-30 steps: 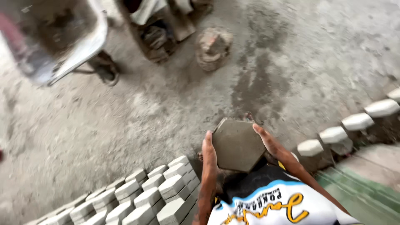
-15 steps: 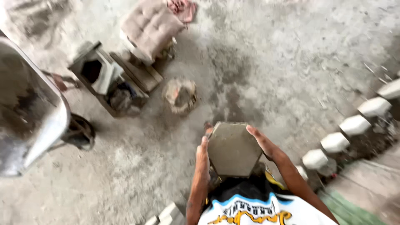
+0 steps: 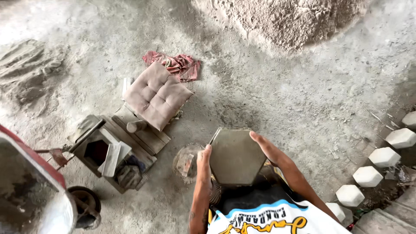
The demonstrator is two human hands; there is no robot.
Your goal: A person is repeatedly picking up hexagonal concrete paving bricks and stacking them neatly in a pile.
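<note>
I hold a grey hexagonal mould plate (image 3: 236,157) flat in front of my chest, over the concrete floor. My left hand (image 3: 203,159) grips its left edge with fingers curled round the rim. On the plate's right edge rests my right hand (image 3: 265,146), fingers stretched along the upper right side. Just left of my left hand, a small dirty bucket (image 3: 185,163) stands on the floor. My white and blue shirt fills the bottom of the view.
A padded beige cushion (image 3: 157,94) lies on a low wooden platform (image 3: 145,136) beside a hexagonal metal press mould (image 3: 100,150) and a red cloth (image 3: 178,65). A wheelbarrow (image 3: 30,190) sits at the left edge. White hexagonal blocks (image 3: 383,157) line the right. A sand pile (image 3: 281,17) rises at the top.
My view has swung away from the stacked grey blocks toward the work platform and sand pile. The plate stays held in both hands in front of me.
</note>
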